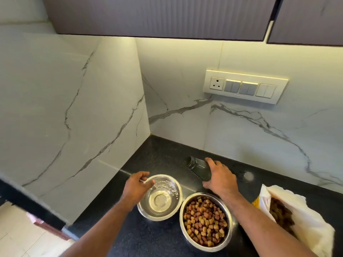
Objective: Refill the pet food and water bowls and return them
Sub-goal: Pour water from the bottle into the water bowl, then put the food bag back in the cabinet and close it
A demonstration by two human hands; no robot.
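**Fingers on bowl rim and bottle, both bowls filled on the table**

The fingers (143, 179) of the left hand (136, 188) curl over the near-left rim of the water bowl (159, 198), thumb and forefinger pinching the steel edge; the fingers (210, 162) of the right hand (220, 178) wrap round the body of a dark bottle (198, 168), which lies tilted with its open mouth pointing up and to the left, away from the person; whether the bottle's base touches the table (157, 153) I cannot tell, since the hand covers it.

The water bowl stands on the dark speckled table, close to the corner where two white marble-patterned walls (74, 117) meet; clear water sits in it, rippled along the far side; just beside it, to the right and nearer the person, stands the food bowl (205, 222), also steel, heaped with brown and tan kibble; the two rims lie almost touching.

At the right edge of the table lies a white bag (300, 219), its mouth open towards the bowls, with dark kibble showing inside; a yellow patch shows at its near-left corner; a small pale round thing (248, 176), too blurred to name, lies on the table beyond the right hand.

On the back wall a cream switch plate (245, 86) carries a socket and several rockers; dark cabinets (157, 15) hang above, with a strip of light beneath them.
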